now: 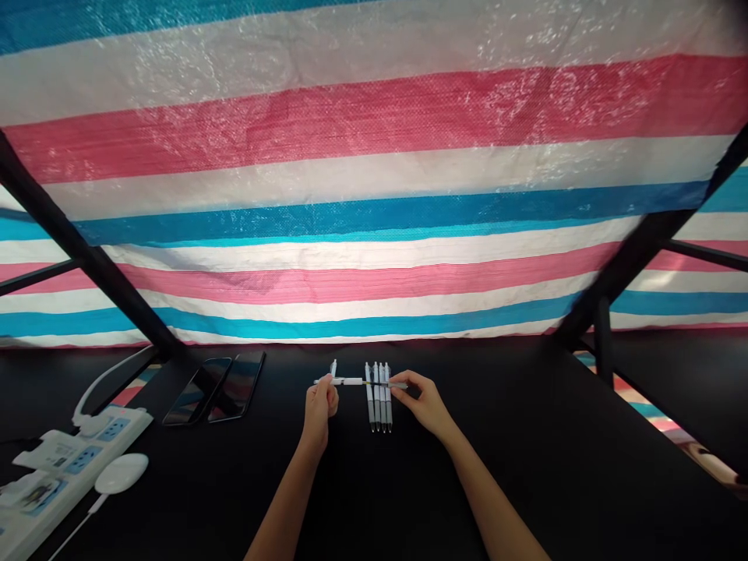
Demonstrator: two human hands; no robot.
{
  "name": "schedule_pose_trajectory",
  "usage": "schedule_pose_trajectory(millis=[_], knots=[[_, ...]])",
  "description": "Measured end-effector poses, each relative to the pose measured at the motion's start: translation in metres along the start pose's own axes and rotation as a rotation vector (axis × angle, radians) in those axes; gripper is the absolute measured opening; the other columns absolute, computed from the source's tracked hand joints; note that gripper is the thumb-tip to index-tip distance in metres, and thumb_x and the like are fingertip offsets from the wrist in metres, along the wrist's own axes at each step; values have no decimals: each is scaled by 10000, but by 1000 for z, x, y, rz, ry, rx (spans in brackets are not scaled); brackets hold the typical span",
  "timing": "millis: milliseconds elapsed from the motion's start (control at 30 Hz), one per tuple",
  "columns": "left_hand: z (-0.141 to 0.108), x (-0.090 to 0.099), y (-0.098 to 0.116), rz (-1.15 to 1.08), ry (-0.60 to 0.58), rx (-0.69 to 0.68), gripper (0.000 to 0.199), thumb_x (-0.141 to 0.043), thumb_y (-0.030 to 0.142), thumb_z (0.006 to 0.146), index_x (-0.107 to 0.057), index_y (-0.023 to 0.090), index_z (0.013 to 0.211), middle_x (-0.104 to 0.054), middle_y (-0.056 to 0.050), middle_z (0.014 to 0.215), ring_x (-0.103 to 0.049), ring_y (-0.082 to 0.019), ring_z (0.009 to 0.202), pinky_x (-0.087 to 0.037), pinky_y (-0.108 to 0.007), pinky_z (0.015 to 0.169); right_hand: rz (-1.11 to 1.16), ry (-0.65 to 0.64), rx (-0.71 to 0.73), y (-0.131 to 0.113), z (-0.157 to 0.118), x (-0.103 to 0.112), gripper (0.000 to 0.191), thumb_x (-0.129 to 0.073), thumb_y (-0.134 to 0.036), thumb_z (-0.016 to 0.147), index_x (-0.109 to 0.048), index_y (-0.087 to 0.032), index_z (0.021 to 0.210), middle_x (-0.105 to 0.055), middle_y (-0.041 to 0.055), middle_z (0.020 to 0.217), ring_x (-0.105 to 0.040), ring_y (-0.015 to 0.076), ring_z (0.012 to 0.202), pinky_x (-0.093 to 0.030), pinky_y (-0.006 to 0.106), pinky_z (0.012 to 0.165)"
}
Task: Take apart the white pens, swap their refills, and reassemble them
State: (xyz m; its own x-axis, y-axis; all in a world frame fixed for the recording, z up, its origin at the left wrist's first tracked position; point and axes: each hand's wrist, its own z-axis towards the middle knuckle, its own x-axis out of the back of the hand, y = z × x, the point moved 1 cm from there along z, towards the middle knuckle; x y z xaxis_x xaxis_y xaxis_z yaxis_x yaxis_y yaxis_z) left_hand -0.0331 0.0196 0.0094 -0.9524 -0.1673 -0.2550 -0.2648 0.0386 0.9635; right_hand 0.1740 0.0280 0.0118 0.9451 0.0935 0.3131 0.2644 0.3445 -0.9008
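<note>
My left hand is closed round a white pen barrel, held level above the black table. In my right hand, thumb and fingers pinch a grey pen front section in line with the barrel. A thin dark refill seems to span the gap between the two parts. Below that gap lie several white pens side by side, grey grips toward me. One more white pen shows just behind my left hand, its lower part hidden.
Two dark phones lie to the left. Nearer on that side are a white power strip with plugs and cables, and a white round-headed corded device. A striped tarp hangs behind, between black frame bars.
</note>
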Motion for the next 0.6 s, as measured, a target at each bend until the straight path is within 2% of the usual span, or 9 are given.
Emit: schedule_pose_trajectory(millis=[333,600], knots=[[-1,2,3,14,20,-26,486,-500,441,753,-254,204,408,-179,85,379,-138,-33,349,-114,-202,361,-2,42,-15,4,1,13,220,-576,-382,792,-669,-197,866,-668,57,865,-612,210,816,-493,339,731],[1,3,1,22,8,-40,498,-495,440,762,-248,205,400,-179,81,379,-147,-35,346,-123,-203,361,19,19,-23,3,2,12,220,-584,-380,787,-670,-196,870,-668,57,876,-610,202,807,-495,334,726]])
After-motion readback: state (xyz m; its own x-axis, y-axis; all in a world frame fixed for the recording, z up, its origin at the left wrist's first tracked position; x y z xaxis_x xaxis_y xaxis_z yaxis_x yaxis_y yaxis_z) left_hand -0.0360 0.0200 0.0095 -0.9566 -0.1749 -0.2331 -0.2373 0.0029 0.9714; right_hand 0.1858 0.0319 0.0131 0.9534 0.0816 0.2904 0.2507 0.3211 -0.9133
